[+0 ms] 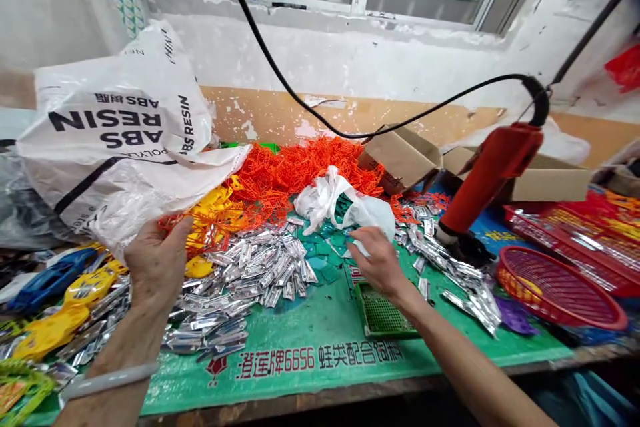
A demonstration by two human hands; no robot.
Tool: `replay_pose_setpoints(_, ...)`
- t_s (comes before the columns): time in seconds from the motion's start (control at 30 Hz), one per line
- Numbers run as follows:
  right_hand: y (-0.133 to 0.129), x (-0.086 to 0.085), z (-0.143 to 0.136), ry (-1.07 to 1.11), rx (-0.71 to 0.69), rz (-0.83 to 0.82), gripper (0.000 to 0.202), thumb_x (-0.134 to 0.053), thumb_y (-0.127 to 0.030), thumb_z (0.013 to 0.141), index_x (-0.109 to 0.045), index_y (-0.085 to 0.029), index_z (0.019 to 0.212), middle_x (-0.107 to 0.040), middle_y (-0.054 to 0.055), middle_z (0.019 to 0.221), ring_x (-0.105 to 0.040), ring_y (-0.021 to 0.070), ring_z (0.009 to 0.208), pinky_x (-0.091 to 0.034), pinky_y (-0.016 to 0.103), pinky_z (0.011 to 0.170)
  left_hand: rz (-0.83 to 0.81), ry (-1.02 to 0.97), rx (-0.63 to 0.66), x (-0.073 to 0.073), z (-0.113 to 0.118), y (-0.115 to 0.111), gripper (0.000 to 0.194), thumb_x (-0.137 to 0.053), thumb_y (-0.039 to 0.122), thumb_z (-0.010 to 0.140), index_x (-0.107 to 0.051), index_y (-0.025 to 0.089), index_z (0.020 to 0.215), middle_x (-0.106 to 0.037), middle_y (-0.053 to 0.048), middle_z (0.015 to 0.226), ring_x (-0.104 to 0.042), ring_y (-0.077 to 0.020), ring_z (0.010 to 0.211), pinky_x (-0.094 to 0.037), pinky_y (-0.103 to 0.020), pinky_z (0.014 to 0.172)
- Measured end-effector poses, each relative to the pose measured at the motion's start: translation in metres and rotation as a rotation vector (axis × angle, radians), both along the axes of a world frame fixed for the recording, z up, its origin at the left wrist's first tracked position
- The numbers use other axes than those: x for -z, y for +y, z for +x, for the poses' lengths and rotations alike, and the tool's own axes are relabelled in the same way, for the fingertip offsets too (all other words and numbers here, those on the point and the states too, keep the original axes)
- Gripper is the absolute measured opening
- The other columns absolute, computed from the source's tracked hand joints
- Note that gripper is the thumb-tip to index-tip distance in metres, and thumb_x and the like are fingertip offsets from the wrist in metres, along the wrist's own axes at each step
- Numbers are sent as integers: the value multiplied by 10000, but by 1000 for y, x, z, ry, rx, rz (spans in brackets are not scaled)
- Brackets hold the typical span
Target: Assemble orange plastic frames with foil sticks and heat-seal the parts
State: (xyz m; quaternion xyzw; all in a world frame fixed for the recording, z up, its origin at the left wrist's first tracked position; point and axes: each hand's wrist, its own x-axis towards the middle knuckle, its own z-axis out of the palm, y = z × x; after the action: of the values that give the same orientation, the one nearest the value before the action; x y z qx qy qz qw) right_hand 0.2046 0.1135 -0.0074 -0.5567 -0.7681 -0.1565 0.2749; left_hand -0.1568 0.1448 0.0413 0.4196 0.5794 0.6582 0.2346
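My left hand (pixel 156 260) is closed on the lower edge of a large white plastic sack (pixel 105 180) printed "ABS RESIN". The sack stands lifted and open toward the right. Tangled orange plastic pieces (pixel 205 233) lie right by the thumb. My right hand (pixel 377 260) has its fingers curled at the edge of a small white plastic bag (pixel 327 197) with dark green pieces in it; the fingertips are partly hidden. Below this hand sits a green plastic basket (pixel 385 313). Between the hands lies a pile of silver metal parts (pixel 265 263).
A heap of orange plastic pieces (pixel 310 163) lies against the wall. At right an orange-red power tool (pixel 493 177) hangs from a black cable (pixel 300 103). Cardboard boxes (pixel 410 153) and a red round basket (pixel 565 290) stand nearby. Yellow plastic parts (pixel 55 330) lie at left.
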Motion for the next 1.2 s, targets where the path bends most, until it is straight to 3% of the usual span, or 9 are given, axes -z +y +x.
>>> replay_pose_setpoints(0.07, 31, 13, -12, -85, -9, -181, 42, -633, -176, 889, -672, -169, 873, -663, 65, 905, -622, 208, 920, -528, 327, 829, -49, -269, 33, -2, 8, -14, 64, -640, 198, 766, -594, 231, 795, -615, 68, 611, -613, -158, 660, -517, -327, 705)
replay_pose_setpoints(0.17, 59, 28, -25, -154, 40, -377, 129, -635, -258, 927, -656, -132, 909, -658, 66, 972, -630, 207, 944, -539, 370, 827, -198, -581, 152, 5, 28, -46, 84, -571, 139, 821, -603, 187, 760, -643, 42, 611, -611, -143, 557, -574, -363, 643)
replay_pose_setpoints(0.3, 65, 37, -33, -130, 99, -507, 219, -613, -310, 951, -631, -122, 1062, -630, 91, 1102, -624, 220, 997, -534, 408, 870, -348, -869, 258, 27, 57, -87, 165, -491, 146, 932, -637, 154, 853, -725, -37, 746, -688, -170, 626, -600, -382, 628)
replay_pose_setpoints(0.43, 59, 27, -32, 0, 96, -521, 189, -565, -267, 968, -622, -110, 1056, -624, 111, 1102, -615, 234, 1005, -519, 416, 870, -402, -1034, 298, 46, 77, -108, 189, -455, 199, 980, -640, 165, 958, -750, -71, 837, -721, -185, 684, -601, -347, 604)
replay_pose_setpoints(0.57, 30, 5, -36, 202, -6, -510, 228, -391, -169, 985, -597, -94, 1047, -649, 152, 1005, -640, 225, 896, -515, 348, 779, -377, -1075, 308, 54, 89, -114, 167, -494, 240, 969, -618, 191, 1069, -753, -73, 868, -727, -203, 715, -602, -355, 616)
replay_pose_setpoints(0.77, -43, 1, -73, 597, -395, -700, 226, -401, -271, 969, -563, -166, 1087, -614, -17, 676, -590, 133, 493, -454, 209, 415, -300, -1014, 297, 61, 107, -115, 370, -544, 361, 940, -539, 247, 1292, -746, -79, 918, -727, -220, 755, -589, -347, 653)
replay_pose_setpoints(0.97, -62, 14, -94, 680, -526, -536, 212, -466, -130, 882, -639, -173, 997, -639, 80, 932, -616, 210, 878, -524, 354, 790, -288, -1052, 320, 70, 132, -124, 267, -784, 252, 740, -675, 178, 973, -744, -43, 862, -687, -164, 684, -569, -272, 614)
replay_pose_setpoints(1.1, -70, 10, -90, 545, -577, -536, 177, -556, -110, 883, -616, -175, 1036, -586, 76, 967, -580, 206, 902, -513, 343, 813, -309, -1041, 338, 68, 139, -127, 277, -845, 205, 630, -703, 145, 860, -736, -8, 794, -652, -112, 616, -528, -199, 565)
replay_pose_setpoints(1.2, -75, 2, -82, 504, -582, -612, 330, -633, -30, 804, -598, -185, 1093, -569, 68, 1033, -576, 204, 956, -506, 336, 850, -312, -1019, 377, 67, 142, -128, 288, -849, 209, 614, -711, 141, 858, -738, -7, 786, -653, -116, 625, -513, -191, 549)
